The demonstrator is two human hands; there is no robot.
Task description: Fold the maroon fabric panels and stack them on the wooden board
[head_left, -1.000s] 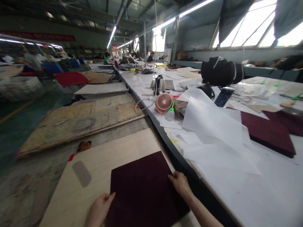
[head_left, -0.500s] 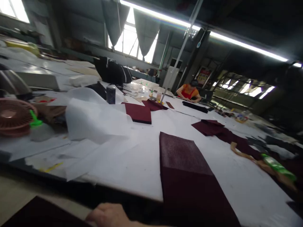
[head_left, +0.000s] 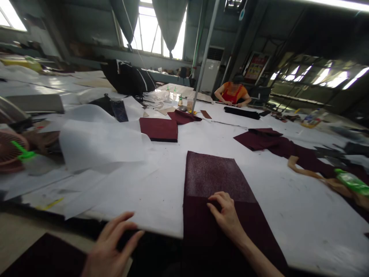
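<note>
A long maroon fabric panel (head_left: 215, 175) lies over the table's front edge, its far part paler and speckled up to a straight line. My right hand (head_left: 226, 213) is over that line, fingers bent and thumb apart from them; whether the fingertips touch the cloth I cannot tell. At the lower left, my left hand (head_left: 111, 244) hovers by the table edge, fingers spread and holding nothing. Below and left of it is a dark maroon piece (head_left: 43, 256), partly cut off by the frame.
White table (head_left: 161, 184) bears a stack of maroon pieces (head_left: 160, 130), translucent sheets (head_left: 98, 146), crumpled maroon cloth (head_left: 259, 139), a green bottle (head_left: 353, 181), a green-capped squeeze bottle (head_left: 37, 161) and a pink fan (head_left: 11, 150). A pole (head_left: 206, 54) rises mid-table. Another person (head_left: 233, 93) works across it.
One hand was visible at the bottom, beside the dark piece. Now both show: my right hand is over the long panel, my left is raised beside the edge. The view has tilted down.
</note>
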